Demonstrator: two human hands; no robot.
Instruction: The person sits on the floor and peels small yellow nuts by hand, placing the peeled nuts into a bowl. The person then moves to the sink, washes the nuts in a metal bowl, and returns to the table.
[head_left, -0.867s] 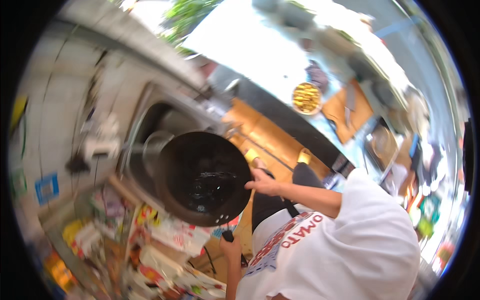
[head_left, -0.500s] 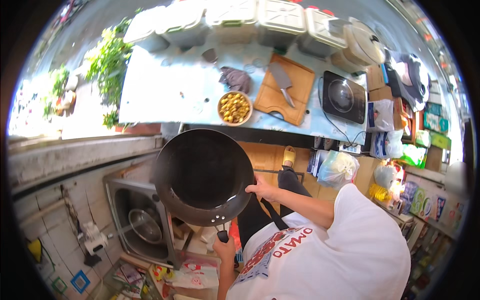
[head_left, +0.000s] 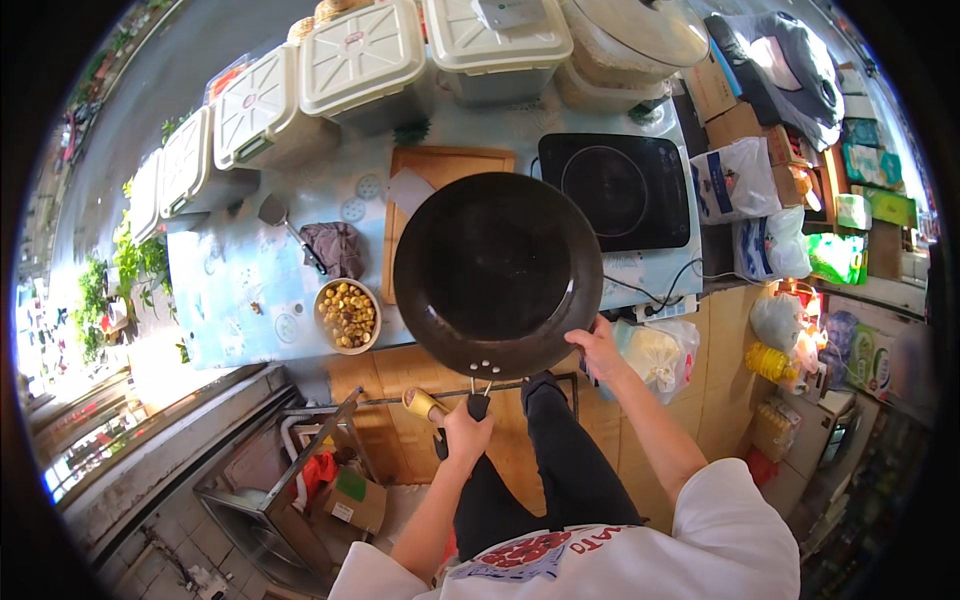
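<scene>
Your biggest neighbour is the bench point(head_left: 225, 290), pale blue and stretching across in front of you. Along its far side stands a row of storage bins point(head_left: 362, 55) with pale lids, walling off the back; a tub with a round clear lid point(head_left: 645, 25) carries the row on to the right. Your black pan point(head_left: 495, 270) is up in the air over the near part of the bench, tilted little if at all, its dark inside facing up. From your view it covers one corner of the induction cooker point(head_left: 618, 190), which sits on the bench to the right, in front of the tub. It also hides most of the wooden cutting board point(head_left: 455, 162), leaving you the far edge and left side. Low by your right forearm is a plastic bag point(head_left: 665, 355). Left of the board you have a bowl point(head_left: 349, 350) of yellow-brown pieces near the bench's front edge, then a spatula point(head_left: 295, 237) and, just beside its handle, a crumpled dark cloth point(head_left: 335, 250). Your left hand point(head_left: 467, 435) has its fingers wrapped round the pan's handle; your right hand point(head_left: 597, 348) pinches the rim at the lower right. Past the pan's left rim shows part of a knife blade point(head_left: 408, 190).
</scene>
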